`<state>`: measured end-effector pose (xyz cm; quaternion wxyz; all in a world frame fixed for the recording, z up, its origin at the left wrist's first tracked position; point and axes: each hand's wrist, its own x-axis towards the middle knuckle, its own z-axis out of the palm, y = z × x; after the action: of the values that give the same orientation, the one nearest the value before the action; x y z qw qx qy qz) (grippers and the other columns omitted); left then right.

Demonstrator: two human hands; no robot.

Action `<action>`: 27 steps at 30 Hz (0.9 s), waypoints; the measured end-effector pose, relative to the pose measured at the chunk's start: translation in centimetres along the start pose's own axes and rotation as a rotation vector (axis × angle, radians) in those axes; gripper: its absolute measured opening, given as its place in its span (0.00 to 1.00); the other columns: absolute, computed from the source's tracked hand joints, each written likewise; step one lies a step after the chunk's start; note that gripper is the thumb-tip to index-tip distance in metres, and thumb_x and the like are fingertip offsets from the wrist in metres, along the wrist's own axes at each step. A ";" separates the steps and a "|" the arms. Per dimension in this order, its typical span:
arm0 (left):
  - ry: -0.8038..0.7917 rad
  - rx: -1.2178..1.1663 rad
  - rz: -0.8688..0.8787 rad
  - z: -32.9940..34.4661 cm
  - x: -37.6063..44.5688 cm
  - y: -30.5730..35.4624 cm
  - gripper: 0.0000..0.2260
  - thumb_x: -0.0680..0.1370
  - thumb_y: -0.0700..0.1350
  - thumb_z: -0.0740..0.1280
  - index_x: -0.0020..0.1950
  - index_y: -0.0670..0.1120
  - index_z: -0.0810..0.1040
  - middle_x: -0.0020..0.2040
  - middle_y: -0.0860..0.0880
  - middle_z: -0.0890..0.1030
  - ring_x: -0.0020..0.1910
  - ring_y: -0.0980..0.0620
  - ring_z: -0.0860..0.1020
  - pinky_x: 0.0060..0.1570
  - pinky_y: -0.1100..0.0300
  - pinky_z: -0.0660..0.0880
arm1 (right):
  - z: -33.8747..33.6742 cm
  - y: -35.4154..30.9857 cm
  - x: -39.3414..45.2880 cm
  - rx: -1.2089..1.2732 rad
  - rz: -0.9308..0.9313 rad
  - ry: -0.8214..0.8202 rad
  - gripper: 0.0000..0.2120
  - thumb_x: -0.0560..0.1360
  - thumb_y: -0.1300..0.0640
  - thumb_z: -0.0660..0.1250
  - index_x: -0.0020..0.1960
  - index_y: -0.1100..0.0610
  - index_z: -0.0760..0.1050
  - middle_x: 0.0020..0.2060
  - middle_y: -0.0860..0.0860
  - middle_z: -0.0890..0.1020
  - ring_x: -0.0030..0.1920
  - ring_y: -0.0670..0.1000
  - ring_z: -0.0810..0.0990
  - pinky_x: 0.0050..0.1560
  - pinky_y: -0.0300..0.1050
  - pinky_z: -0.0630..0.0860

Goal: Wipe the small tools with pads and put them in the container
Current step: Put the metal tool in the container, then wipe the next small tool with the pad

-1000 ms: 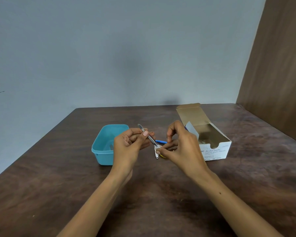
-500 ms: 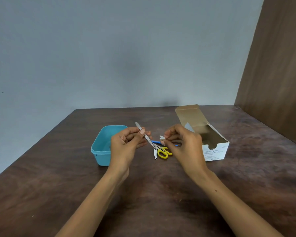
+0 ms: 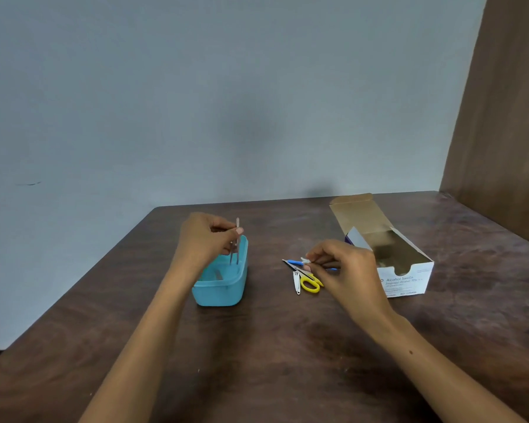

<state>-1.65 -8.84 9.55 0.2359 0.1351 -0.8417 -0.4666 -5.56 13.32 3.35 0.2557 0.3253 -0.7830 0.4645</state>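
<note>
My left hand point(image 3: 203, 239) pinches metal tweezers point(image 3: 235, 248) near their top, tips pointing down into the blue plastic container point(image 3: 223, 290). Something metallic lies on the container's floor. My right hand point(image 3: 345, 267) pinches a small white pad point(image 3: 304, 260) over the tools on the table. There lie yellow-handled scissors point(image 3: 309, 283), a nail clipper point(image 3: 297, 282) and a blue-handled tool point(image 3: 295, 263), partly hidden by my right hand.
An open white box of alcohol swabs point(image 3: 403, 276) stands to the right of the tools, lid flap up. The dark wooden table point(image 3: 272, 346) meets a grey wall behind and a brown panel at the right.
My left hand carried the tweezers leftward and turned them tips-down over the container. My right hand, still pinching the pad, stayed above the scissors and lowered slightly.
</note>
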 end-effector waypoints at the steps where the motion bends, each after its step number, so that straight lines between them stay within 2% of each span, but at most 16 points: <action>1: 0.003 0.120 0.018 -0.1 0.3 -0.3 0.05 0.73 0.39 0.72 0.47 0.40 0.84 0.37 0.45 0.83 0.37 0.50 0.82 0.42 0.58 0.80 | 0.1 0.1 0.0 -0.002 0.003 -0.003 0.06 0.67 0.66 0.75 0.39 0.58 0.80 0.35 0.47 0.82 0.41 0.43 0.81 0.39 0.34 0.78; 3: 0.020 0.315 0.038 0.1 0.6 -0.9 0.04 0.74 0.39 0.70 0.45 0.40 0.84 0.37 0.46 0.82 0.38 0.50 0.80 0.43 0.58 0.75 | 0.1 0.1 0.0 -0.002 0.007 -0.008 0.06 0.67 0.65 0.75 0.39 0.58 0.80 0.35 0.47 0.82 0.41 0.43 0.81 0.39 0.35 0.78; 5: 0.028 0.407 0.031 0.5 0.8 -1.5 0.05 0.75 0.39 0.70 0.43 0.38 0.83 0.37 0.45 0.82 0.37 0.51 0.79 0.41 0.60 0.72 | 0.1 0.1 0.0 -0.003 0.001 -0.014 0.05 0.67 0.65 0.75 0.39 0.58 0.80 0.35 0.47 0.82 0.41 0.43 0.81 0.39 0.35 0.78; 9: 0.006 0.518 0.045 1.6 1.0 -2.4 0.06 0.75 0.39 0.69 0.42 0.36 0.83 0.39 0.41 0.84 0.39 0.45 0.82 0.43 0.54 0.78 | 0.0 0.2 -0.1 -0.005 0.021 -0.029 0.05 0.67 0.64 0.75 0.39 0.57 0.80 0.34 0.47 0.83 0.40 0.43 0.81 0.39 0.38 0.79; 14: 0.071 0.626 0.113 3.0 0.3 -2.1 0.09 0.78 0.39 0.63 0.41 0.40 0.79 0.39 0.42 0.81 0.39 0.43 0.80 0.41 0.51 0.76 | 0.1 0.2 0.0 -0.016 0.014 -0.034 0.05 0.67 0.64 0.75 0.39 0.57 0.80 0.34 0.48 0.83 0.39 0.44 0.81 0.39 0.39 0.79; 16: 0.095 0.609 0.178 3.9 -0.3 -1.3 0.10 0.79 0.40 0.61 0.41 0.39 0.78 0.41 0.41 0.80 0.40 0.42 0.78 0.40 0.52 0.72 | 0.0 0.2 0.1 -0.015 0.008 -0.028 0.05 0.67 0.65 0.76 0.39 0.58 0.80 0.34 0.48 0.83 0.40 0.44 0.81 0.39 0.37 0.79; 19: 0.065 0.517 0.293 5.7 -1.6 -0.2 0.09 0.79 0.41 0.61 0.44 0.39 0.78 0.45 0.43 0.79 0.44 0.44 0.76 0.44 0.53 0.71 | 0.0 0.3 0.1 -0.013 0.013 -0.009 0.05 0.67 0.66 0.75 0.39 0.60 0.80 0.34 0.48 0.83 0.39 0.43 0.81 0.38 0.36 0.79; 23: 0.034 0.435 0.415 7.5 -3.0 -0.3 0.08 0.79 0.40 0.62 0.46 0.40 0.79 0.44 0.45 0.75 0.42 0.49 0.73 0.41 0.58 0.68 | -0.1 0.3 0.2 -0.021 0.035 0.012 0.05 0.66 0.67 0.75 0.39 0.60 0.80 0.33 0.47 0.82 0.40 0.42 0.81 0.39 0.34 0.78; 27: -0.063 0.357 0.465 8.4 -3.3 -1.9 0.06 0.76 0.37 0.65 0.47 0.44 0.82 0.42 0.47 0.77 0.40 0.52 0.74 0.41 0.60 0.70 | -0.1 0.3 0.4 -0.041 0.061 0.022 0.06 0.66 0.67 0.75 0.39 0.58 0.80 0.34 0.46 0.82 0.40 0.42 0.81 0.39 0.35 0.79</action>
<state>-3.26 -2.25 3.25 0.2827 -0.0366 -0.9257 -0.2488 -6.06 13.39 3.45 0.2565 0.2907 -0.7990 0.4597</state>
